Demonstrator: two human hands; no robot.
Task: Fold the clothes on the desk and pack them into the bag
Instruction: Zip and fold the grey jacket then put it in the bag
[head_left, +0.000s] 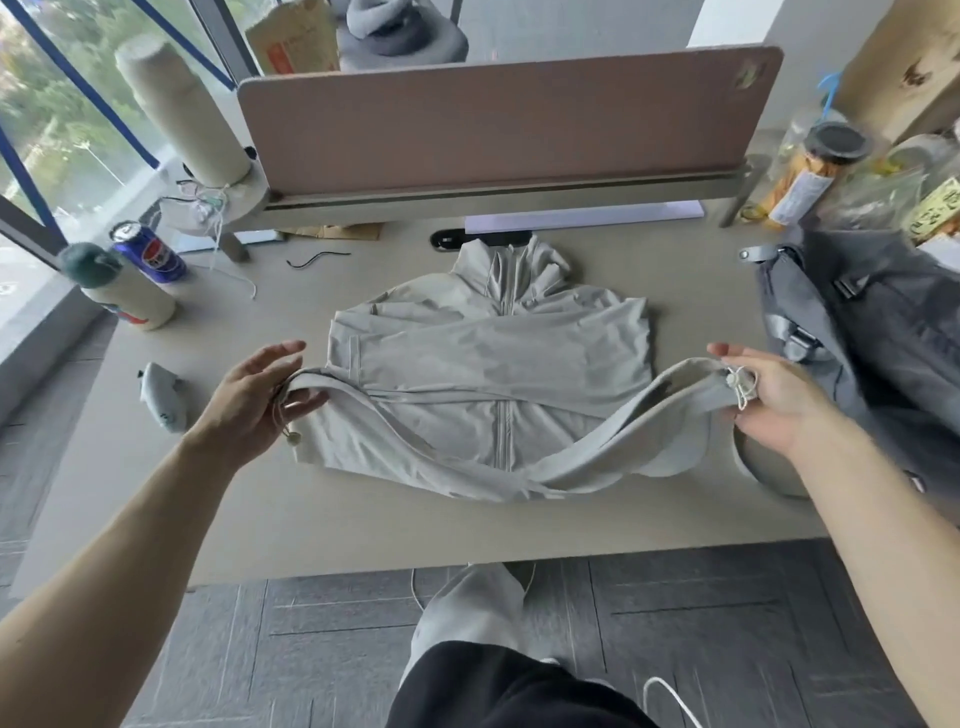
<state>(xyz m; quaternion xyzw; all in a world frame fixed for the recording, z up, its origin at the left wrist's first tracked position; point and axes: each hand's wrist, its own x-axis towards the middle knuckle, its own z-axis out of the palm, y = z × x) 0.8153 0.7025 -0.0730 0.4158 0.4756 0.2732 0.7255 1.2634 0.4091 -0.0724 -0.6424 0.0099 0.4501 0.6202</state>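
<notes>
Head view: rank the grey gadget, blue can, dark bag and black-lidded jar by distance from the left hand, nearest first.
From the left hand, which pinches the jacket by its hem:
1. Grey gadget, just to its left.
2. Blue can, farther back on the left.
3. Dark bag, across on the right.
4. Black-lidded jar, far back right.

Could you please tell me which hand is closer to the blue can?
Left. The left hand, holding the jacket, is toward the person from the blue can; the right hand is across the desk, beside the bag.
</notes>
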